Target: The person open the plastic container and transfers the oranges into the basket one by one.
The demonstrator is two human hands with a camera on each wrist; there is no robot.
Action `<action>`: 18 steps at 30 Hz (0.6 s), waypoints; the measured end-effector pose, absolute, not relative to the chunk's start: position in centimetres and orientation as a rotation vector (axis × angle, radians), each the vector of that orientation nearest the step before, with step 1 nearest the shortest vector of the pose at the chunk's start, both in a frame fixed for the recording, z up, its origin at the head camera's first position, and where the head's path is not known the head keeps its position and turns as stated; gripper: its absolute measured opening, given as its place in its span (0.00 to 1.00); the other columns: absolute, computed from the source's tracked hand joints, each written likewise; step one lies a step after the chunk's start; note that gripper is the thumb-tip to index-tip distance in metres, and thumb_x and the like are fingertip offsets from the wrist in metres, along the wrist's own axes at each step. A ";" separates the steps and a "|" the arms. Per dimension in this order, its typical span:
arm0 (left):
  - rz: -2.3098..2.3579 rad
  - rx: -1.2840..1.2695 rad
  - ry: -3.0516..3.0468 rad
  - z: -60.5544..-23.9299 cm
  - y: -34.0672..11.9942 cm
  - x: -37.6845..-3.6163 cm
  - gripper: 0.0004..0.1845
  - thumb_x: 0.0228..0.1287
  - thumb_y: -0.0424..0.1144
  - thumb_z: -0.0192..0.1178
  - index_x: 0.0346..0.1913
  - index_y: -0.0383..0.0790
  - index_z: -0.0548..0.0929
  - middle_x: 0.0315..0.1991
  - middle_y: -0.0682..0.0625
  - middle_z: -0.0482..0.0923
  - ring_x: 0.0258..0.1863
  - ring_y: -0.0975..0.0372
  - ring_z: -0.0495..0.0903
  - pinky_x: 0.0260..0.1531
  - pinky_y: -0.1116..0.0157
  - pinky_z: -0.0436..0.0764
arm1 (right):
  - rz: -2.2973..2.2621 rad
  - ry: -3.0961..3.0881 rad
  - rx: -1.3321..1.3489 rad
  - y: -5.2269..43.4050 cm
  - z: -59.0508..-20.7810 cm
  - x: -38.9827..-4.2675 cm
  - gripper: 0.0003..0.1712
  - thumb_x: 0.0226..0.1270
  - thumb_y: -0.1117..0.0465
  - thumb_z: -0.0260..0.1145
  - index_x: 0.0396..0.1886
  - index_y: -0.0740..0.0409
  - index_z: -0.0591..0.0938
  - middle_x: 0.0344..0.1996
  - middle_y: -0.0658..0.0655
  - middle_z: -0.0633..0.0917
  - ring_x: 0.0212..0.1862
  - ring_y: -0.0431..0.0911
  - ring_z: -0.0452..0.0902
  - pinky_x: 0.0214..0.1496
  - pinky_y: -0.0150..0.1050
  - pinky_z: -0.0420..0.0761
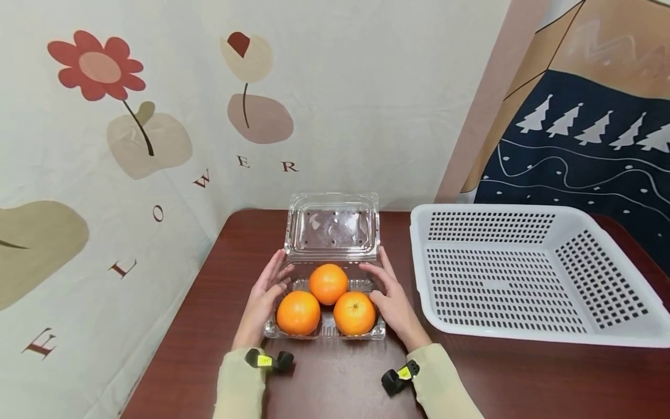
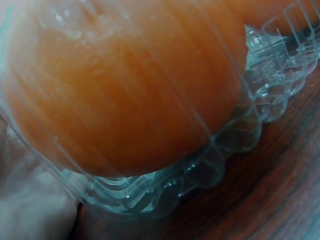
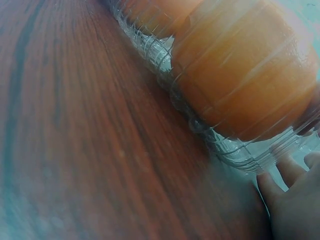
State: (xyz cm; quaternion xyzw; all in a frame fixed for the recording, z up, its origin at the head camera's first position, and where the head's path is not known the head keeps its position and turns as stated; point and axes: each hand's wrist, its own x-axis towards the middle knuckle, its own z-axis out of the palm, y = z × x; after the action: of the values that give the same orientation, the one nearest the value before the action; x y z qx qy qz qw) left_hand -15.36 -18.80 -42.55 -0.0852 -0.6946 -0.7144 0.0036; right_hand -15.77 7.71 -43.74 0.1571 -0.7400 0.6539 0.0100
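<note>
A clear plastic clamshell box rests on the table with its lid raised at the back. Three oranges sit inside: one at the back, one front left and one front right. My left hand holds the box's left side, thumb over the rim. On the opposite side my right hand does the same. The left wrist view shows an orange close behind the clear wall. In the right wrist view, fingers touch the box near its lower corner.
A white perforated plastic basket stands on the right part of the dark red-brown table. Behind the table hang a pale flower-printed cloth and a dark cloth with white trees. A black strapped device is on each wrist.
</note>
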 end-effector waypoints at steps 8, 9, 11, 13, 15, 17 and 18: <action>-2.236 -0.246 -2.186 -42.7 -18.9 -15.4 0.33 0.61 0.19 0.38 0.69 0.45 0.52 0.69 0.51 0.50 0.63 0.51 0.57 0.61 0.51 0.55 | 2.047 -2.315 0.477 7.6 -43.7 -15.7 0.29 0.51 0.78 0.47 0.55 0.62 0.73 0.69 0.47 0.42 0.64 0.48 0.57 0.61 0.51 0.61; -2.232 -0.246 -2.189 -42.8 -19.0 -15.5 0.33 0.62 0.20 0.38 0.69 0.45 0.52 0.68 0.51 0.50 0.63 0.51 0.57 0.61 0.53 0.56 | 2.047 -2.315 0.475 7.6 -43.7 -15.7 0.29 0.51 0.78 0.47 0.55 0.62 0.73 0.69 0.47 0.43 0.64 0.48 0.57 0.61 0.51 0.61; -2.222 -0.243 -2.197 -43.1 -19.1 -15.5 0.33 0.62 0.20 0.38 0.69 0.46 0.52 0.68 0.52 0.50 0.63 0.52 0.57 0.60 0.56 0.58 | 2.046 -2.316 0.471 7.6 -43.8 -15.7 0.29 0.50 0.78 0.47 0.55 0.62 0.73 0.69 0.47 0.43 0.64 0.48 0.57 0.61 0.51 0.61; -2.219 -0.244 -2.200 -43.4 -19.3 -15.7 0.33 0.63 0.20 0.38 0.69 0.47 0.53 0.68 0.53 0.51 0.63 0.53 0.58 0.60 0.60 0.60 | 2.045 -2.318 0.469 7.6 -43.8 -15.7 0.29 0.51 0.78 0.47 0.55 0.61 0.73 0.69 0.46 0.43 0.65 0.48 0.56 0.61 0.50 0.60; -2.216 -0.253 -2.202 -43.8 -19.4 -15.8 0.33 0.63 0.21 0.39 0.69 0.49 0.53 0.68 0.54 0.51 0.63 0.54 0.58 0.59 0.62 0.62 | 2.053 -2.313 0.468 7.6 -43.8 -15.8 0.29 0.51 0.78 0.47 0.55 0.61 0.73 0.69 0.45 0.43 0.65 0.48 0.56 0.61 0.50 0.61; -2.204 -0.253 -2.217 -44.2 -19.6 -16.0 0.32 0.64 0.23 0.40 0.68 0.50 0.54 0.68 0.55 0.52 0.63 0.55 0.59 0.59 0.63 0.63 | 2.058 -2.311 0.468 7.6 -43.8 -15.8 0.29 0.51 0.79 0.47 0.55 0.61 0.73 0.69 0.45 0.43 0.64 0.47 0.57 0.61 0.49 0.61; -2.199 -0.245 -2.225 -44.3 -19.6 -16.1 0.32 0.64 0.24 0.41 0.68 0.51 0.54 0.68 0.55 0.53 0.62 0.56 0.59 0.58 0.63 0.63 | 2.062 -2.308 0.469 7.6 -43.8 -15.8 0.29 0.51 0.79 0.47 0.55 0.61 0.73 0.69 0.45 0.43 0.64 0.46 0.57 0.61 0.50 0.61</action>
State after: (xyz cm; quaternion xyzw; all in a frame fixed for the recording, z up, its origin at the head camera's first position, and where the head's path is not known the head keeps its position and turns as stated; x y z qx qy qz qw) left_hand -16.09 -19.65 -44.31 -0.0780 -0.7092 -0.7007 0.0018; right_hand -15.79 7.59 -43.76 0.1500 -0.7373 0.6587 0.0056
